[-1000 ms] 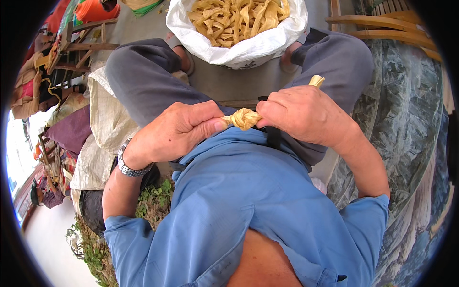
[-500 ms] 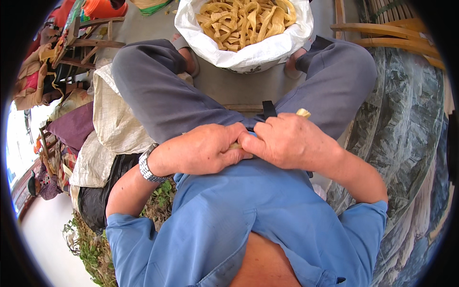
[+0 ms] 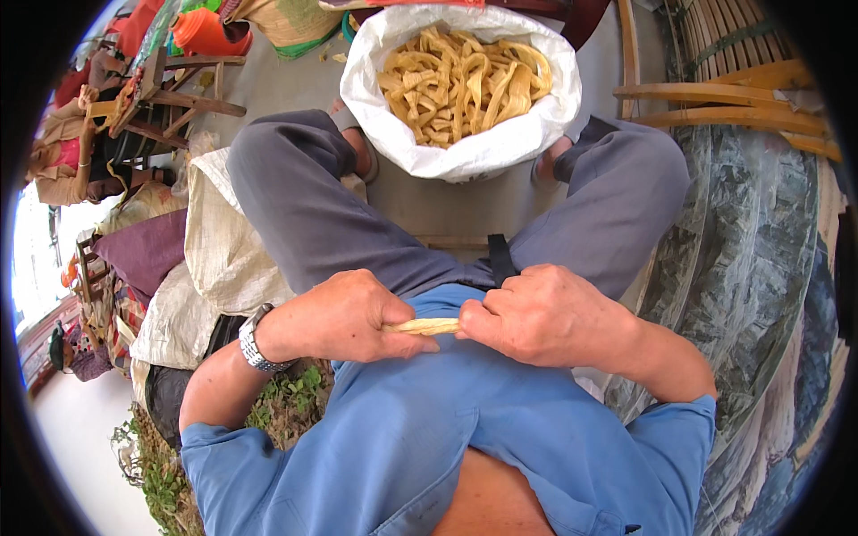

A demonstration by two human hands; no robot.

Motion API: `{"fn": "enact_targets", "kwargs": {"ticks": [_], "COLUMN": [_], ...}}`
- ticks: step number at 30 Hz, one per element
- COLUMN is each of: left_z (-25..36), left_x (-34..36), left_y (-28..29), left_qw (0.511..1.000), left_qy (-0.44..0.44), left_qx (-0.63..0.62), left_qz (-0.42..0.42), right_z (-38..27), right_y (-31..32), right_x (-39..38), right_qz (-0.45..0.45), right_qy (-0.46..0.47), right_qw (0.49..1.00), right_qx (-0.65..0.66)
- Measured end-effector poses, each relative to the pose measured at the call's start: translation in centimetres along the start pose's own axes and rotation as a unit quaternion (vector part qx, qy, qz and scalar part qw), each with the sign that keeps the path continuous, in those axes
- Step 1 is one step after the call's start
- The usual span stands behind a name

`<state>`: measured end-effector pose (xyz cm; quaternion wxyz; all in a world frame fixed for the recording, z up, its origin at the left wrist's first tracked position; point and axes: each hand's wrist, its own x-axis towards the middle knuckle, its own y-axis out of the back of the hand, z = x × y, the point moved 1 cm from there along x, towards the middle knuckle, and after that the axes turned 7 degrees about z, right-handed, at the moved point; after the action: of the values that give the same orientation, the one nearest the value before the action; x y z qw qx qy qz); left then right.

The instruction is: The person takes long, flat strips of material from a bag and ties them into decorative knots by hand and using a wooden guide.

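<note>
My left hand, with a metal-banded watch on its wrist, is closed on one end of a pale yellow, fibrous-looking strip. Its other end goes into my right hand, whose fingers are curled tightly around it. Between the two hands a short length of the strip shows, level and stretched across my lap. The ends inside my fists are hidden. Beyond my knees stands a white woven sack with its rim rolled open, holding many yellow-brown curled strips.
Wooden chair parts stand at the far right, above a plastic-wrapped dark bundle. Beige sacks and a heap of leafy stems lie at my left. Another person sits at the far left near a wooden stool.
Both hands have come nearer my body and moved apart, baring the strip between them. The tip that stuck out above my right hand no longer shows. The view has tilted up slightly.
</note>
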<state>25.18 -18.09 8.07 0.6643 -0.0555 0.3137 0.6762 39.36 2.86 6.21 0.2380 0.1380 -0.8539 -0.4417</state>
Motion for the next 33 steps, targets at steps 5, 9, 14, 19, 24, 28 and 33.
{"fn": "enact_targets", "kwargs": {"ticks": [5, 9, 14, 19, 24, 28, 33], "left_z": [-0.1, -0.2, -0.6, -0.6, -2.0, -2.6, -2.4], "left_x": [0.9, 1.1, 3.8, 8.3, 12.7, 15.6, 18.9], "left_y": [1.6, 1.9, 5.1, 10.0, 15.8, 19.1, 22.1], "left_qw": [0.999, 0.997, 0.989, 0.938, 0.892, 0.857, 0.835], "left_qy": [0.045, 0.065, -0.001, -0.021, -0.114, -0.127, -0.108], "left_qx": [0.015, -0.043, -0.05, -0.084, 0.021, 0.044, 0.053], "left_qz": [-0.012, -0.003, 0.14, 0.335, 0.437, 0.497, 0.537], "right_z": [1.4, 2.1, 6.4, 13.7, 19.5, 23.5, 27.0], "right_y": [0.3, 0.1, 1.3, 4.1, 5.6, 6.1, 6.2], "right_x": [1.2, 1.3, 3.5, 7.2, 10.7, 13.3, 15.6], "right_qz": [0.016, 0.029, 0.116, 0.196, 0.272, 0.317, 0.335], "right_qy": [-0.004, -0.005, -0.046, -0.078, -0.077, -0.057, -0.087], "right_qw": [0.999, 0.998, 0.992, 0.964, 0.937, 0.914, 0.905], "right_qx": [0.048, 0.046, 0.002, -0.165, -0.204, -0.246, -0.247]}}
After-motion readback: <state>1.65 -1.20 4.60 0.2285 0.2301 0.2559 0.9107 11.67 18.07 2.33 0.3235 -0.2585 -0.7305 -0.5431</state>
